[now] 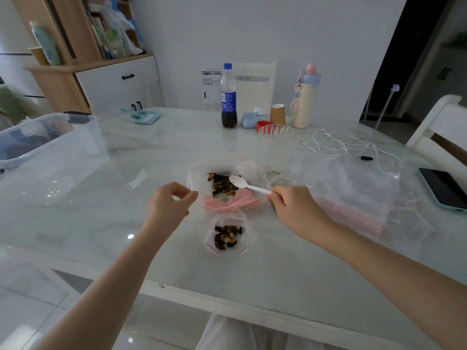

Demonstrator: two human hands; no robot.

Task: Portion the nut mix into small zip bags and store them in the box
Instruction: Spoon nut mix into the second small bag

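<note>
White plastic spoon point(246, 185), pinched in the right hand point(293, 210), hovers over the dark nut mix point(222, 186) in the large clear zip bag point(199, 173), whose edge the left hand point(169, 205) pinches; scooping is in hand, I judge. Next load goes to the small part-filled clear zip bag point(227, 236) lying nearer on the pale glossy surface point(151, 160); the clear plastic storage box point(50, 147) waits far left

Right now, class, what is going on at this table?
A person is portioning a nut mix. The right hand holds a white plastic spoon over the larger open bag of mix, while the left hand pinches that bag's edge. A small zip bag nearer the person already holds some mix. The clear storage box stands to the left.
</note>
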